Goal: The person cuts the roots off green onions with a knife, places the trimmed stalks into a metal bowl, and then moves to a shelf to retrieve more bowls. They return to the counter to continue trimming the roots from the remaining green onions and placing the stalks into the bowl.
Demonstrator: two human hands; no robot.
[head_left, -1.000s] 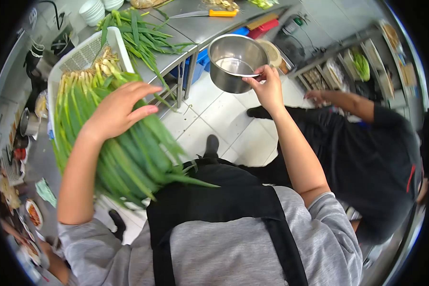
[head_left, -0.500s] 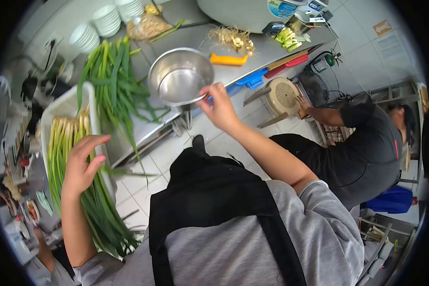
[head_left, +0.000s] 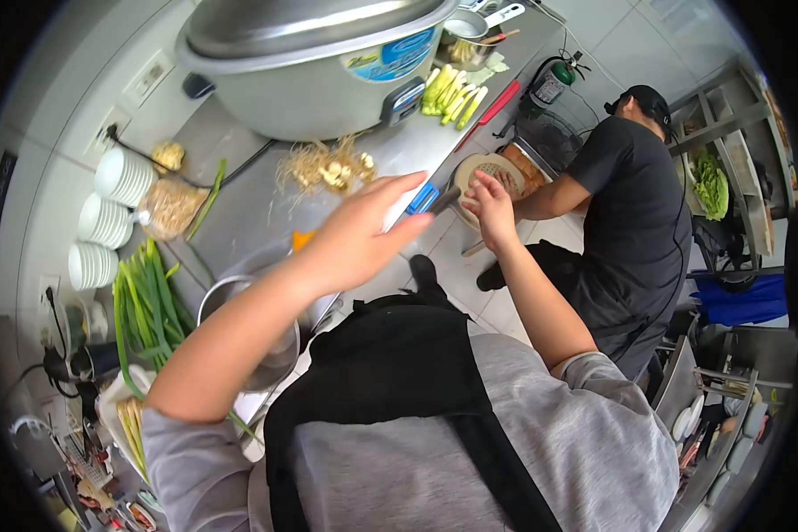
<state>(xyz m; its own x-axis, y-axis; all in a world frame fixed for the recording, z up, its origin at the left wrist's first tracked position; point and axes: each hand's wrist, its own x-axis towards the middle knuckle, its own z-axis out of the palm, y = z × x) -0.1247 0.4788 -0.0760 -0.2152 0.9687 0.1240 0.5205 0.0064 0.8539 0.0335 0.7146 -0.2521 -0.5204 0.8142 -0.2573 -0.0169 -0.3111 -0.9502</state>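
Note:
My left hand (head_left: 368, 226) reaches over the counter's front edge, fingers stretched and thumb apart, with nothing seen in its grip. To its right, my right hand (head_left: 494, 208) is raised with loosely bent, separated fingers, and no held thing shows. Beneath my left forearm stands a steel pot (head_left: 224, 295), partly hidden. An orange-yellow handle (head_left: 303, 239) peeks out beside that forearm. Beyond the left hand lie root trimmings with white bulb ends (head_left: 328, 168). Green onions (head_left: 146, 306) lie at the left, and more sit in a white bin (head_left: 115, 399).
A large rice cooker (head_left: 319, 89) occupies the back of the counter, beside cut pale-green stalks (head_left: 452, 93). Stacked white bowls (head_left: 106, 217) and a bag of tan food (head_left: 173, 206) stand left. At right, a co-worker (head_left: 629, 204) bends near a round stool (head_left: 483, 173).
My view has turned right. My right hand has let go of the pot's rim. The left hand has swung from above the onion bin across the pot to the right.

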